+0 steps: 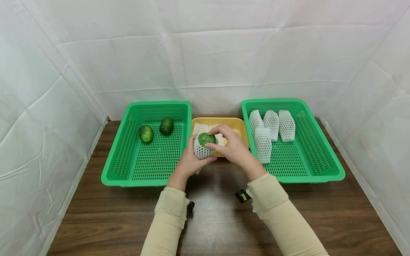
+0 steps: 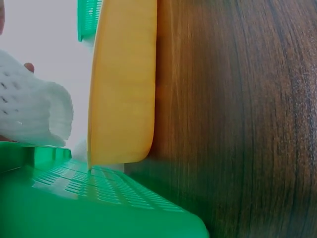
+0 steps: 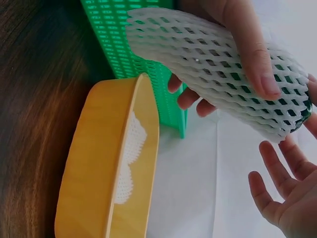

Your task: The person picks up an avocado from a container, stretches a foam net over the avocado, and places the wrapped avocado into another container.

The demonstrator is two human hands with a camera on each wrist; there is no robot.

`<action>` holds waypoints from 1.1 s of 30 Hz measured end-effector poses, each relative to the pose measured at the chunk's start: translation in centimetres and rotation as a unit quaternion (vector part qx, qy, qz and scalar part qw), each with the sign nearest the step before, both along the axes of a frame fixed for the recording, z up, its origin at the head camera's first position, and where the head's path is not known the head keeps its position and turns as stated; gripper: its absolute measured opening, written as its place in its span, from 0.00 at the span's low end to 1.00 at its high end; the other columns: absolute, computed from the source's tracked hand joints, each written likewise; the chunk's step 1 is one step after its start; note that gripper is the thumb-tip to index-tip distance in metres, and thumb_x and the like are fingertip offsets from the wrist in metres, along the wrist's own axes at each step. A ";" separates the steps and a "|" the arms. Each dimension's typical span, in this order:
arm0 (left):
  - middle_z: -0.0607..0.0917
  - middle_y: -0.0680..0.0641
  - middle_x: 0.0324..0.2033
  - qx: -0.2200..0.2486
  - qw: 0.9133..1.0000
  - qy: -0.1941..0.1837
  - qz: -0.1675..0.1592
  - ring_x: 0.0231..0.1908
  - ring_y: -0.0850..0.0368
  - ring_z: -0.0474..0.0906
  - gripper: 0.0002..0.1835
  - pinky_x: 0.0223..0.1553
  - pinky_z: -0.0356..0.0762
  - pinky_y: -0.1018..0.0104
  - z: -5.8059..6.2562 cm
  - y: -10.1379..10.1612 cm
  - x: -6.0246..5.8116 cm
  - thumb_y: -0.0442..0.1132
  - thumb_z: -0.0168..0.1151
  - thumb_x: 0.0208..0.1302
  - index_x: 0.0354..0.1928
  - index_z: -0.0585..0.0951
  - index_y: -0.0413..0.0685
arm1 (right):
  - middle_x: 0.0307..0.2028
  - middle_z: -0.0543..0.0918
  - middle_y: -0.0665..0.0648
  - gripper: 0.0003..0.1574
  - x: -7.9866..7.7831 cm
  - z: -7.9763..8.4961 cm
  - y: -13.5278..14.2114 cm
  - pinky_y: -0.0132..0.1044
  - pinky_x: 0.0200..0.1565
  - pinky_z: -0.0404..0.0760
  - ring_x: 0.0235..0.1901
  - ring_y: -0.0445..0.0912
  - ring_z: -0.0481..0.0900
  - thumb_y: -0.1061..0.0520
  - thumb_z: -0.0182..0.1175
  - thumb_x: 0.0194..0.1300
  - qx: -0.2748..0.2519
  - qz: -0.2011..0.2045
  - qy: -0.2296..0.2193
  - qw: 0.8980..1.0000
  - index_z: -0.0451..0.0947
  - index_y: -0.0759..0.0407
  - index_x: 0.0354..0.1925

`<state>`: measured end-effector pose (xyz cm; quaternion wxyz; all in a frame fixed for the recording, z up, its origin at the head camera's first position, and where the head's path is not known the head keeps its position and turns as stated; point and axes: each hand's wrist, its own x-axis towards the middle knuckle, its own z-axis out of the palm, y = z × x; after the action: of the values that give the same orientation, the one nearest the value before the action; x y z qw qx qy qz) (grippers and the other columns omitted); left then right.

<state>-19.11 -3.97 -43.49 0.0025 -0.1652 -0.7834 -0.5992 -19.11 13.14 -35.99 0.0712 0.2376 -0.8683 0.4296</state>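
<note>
A green avocado (image 1: 206,138) sits inside a white foam net sleeve (image 3: 198,54), its top end bare. My left hand (image 1: 188,161) grips the sleeve, thumb along one side and fingers around the other. The thumb and index finger of my right hand (image 1: 235,146) pinch the bare end of the avocado, and its other fingers stand apart from the sleeve in the right wrist view. The sleeve's far end hangs loose and open past the left hand. Behind the hands is a yellow tray (image 1: 238,125) with flat foam sleeves (image 1: 200,128) in it.
A green basket (image 1: 147,181) on the left holds two bare avocados (image 1: 146,134). On the right, another green basket (image 1: 320,176) holds several sleeved fruits (image 1: 263,145). Both flank the yellow tray on a dark wooden table (image 1: 217,220), with white sheeting (image 1: 217,60) behind and at the sides.
</note>
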 end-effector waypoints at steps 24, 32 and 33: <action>0.76 0.48 0.46 -0.024 1.000 0.006 0.003 0.45 0.50 0.73 0.41 0.40 0.76 0.55 0.1 -0.2 -0.1 0.52 0.70 0.50 0.65 0.62 0.54 | 0.41 0.74 0.58 0.19 -0.5 0.7 0.0 0.46 0.44 0.74 0.41 0.52 0.74 0.50 0.68 0.55 -0.021 -0.072 -0.038 0.996 0.75 0.59 0.41; 0.75 0.44 0.48 -0.020 1.000 -0.012 0.007 0.44 0.51 0.74 0.41 0.42 0.75 0.54 0.0 -0.1 -0.2 0.49 0.68 0.53 0.67 0.58 0.54 | 0.42 0.78 0.53 0.13 -0.6 0.1 -0.2 0.47 0.52 0.66 0.50 0.49 0.68 0.49 0.65 0.58 -0.008 -0.067 0.009 0.998 0.82 0.56 0.37; 0.75 0.43 0.48 -0.021 1.000 -0.014 0.009 0.44 0.51 0.74 0.42 0.43 0.75 0.53 0.0 -0.1 -0.2 0.48 0.68 0.53 0.67 0.57 0.54 | 0.43 0.78 0.53 0.13 -0.6 0.1 -0.2 0.47 0.52 0.66 0.50 0.49 0.68 0.48 0.64 0.59 -0.005 -0.066 0.010 0.998 0.82 0.55 0.37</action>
<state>-19.33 -4.04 -43.45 -0.0063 -0.1501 -0.7971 -0.5849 -19.72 12.95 -35.90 0.1092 0.1841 -0.8793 0.4255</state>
